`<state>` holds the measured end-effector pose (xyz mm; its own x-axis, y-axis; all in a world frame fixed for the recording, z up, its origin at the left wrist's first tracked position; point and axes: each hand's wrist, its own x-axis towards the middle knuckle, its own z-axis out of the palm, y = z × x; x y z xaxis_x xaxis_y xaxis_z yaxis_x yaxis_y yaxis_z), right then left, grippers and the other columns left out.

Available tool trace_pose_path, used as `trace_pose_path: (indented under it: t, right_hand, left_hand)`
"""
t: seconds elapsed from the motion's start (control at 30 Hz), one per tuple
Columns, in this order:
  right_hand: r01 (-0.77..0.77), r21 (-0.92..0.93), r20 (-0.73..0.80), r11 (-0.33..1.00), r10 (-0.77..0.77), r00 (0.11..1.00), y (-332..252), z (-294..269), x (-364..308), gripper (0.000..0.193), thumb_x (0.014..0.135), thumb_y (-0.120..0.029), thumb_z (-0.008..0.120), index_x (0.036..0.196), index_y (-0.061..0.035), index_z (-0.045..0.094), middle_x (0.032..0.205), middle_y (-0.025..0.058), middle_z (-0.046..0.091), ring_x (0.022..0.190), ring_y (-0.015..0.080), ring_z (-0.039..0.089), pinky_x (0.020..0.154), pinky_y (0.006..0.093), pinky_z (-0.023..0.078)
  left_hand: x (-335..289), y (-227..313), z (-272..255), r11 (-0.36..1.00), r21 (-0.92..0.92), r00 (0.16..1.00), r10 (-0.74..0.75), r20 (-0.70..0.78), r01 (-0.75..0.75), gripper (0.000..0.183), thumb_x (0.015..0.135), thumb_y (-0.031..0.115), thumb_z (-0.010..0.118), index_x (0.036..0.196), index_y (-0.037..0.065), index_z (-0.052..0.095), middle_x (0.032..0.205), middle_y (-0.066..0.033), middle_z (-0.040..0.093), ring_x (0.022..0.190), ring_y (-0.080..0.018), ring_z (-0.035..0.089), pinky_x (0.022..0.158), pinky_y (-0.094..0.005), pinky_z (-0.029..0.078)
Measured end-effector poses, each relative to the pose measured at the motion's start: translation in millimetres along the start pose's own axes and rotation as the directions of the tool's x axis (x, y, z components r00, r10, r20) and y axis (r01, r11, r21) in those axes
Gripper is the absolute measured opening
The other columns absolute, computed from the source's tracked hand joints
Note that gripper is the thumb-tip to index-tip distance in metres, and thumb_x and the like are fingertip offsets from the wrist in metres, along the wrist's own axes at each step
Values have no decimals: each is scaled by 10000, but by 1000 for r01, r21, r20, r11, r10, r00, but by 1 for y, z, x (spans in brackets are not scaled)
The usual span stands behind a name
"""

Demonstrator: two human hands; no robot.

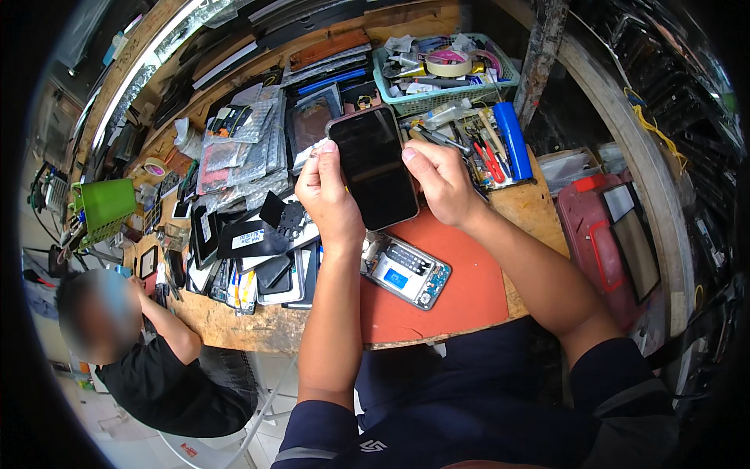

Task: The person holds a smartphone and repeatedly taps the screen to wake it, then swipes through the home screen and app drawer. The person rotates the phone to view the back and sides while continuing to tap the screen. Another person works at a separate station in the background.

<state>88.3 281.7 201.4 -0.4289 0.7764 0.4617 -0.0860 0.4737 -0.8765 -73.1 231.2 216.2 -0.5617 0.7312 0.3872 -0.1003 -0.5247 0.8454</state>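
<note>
Between both hands I hold up a smartphone (373, 168) with a dark screen, tilted slightly, above the bench. My left hand (332, 195) pinches its left edge, thumb at the front. My right hand (444, 184) grips the right edge, its thumb near the upper part of the frame. Fingers behind the phone are hidden. Beneath my hands, an opened phone body (408, 273) with bare circuit board and a blue patch lies on the orange-red mat (469, 270).
Phones and parts pile up left of the mat, near bubble-wrapped packs (246, 148). Behind stands a turquoise basket (449, 94) of tapes and tubes. Pliers (491, 160) and a blue cylinder (512, 141) lie right. Another person (156, 367) sits at left; a red case (598, 242) is at right.
</note>
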Motion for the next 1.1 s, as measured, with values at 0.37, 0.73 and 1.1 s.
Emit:
trace_pose_path:
  t: [0.37,0.73,1.1]
  right_hand:
    - [71,-2,-60,997,-71,996,2,3,0,370,1053,-234,513,768,2,500,593,95,400,568,153,377,539,368,362]
    - [86,-9,-49,996,-87,995,-2,3,2,362,1050,-217,517,763,3,495,586,106,398,556,164,378,534,375,360]
    - [189,-242,-168,952,-233,958,-6,-3,5,403,1065,-252,533,834,47,675,893,103,660,844,216,592,796,332,463]
  left_hand:
    - [-1,2,2,1000,20,1000,7,7,-7,246,1061,130,546,952,-34,693,947,-13,666,863,-70,560,791,-235,451]
    - [1,-1,-2,997,52,999,49,-4,-49,246,1061,133,556,932,-32,685,932,-5,646,848,-65,536,787,-234,439]
    - [2,-3,1,1000,-4,1000,21,6,-21,234,1065,166,587,953,-7,699,904,26,631,835,-41,522,772,-216,427]
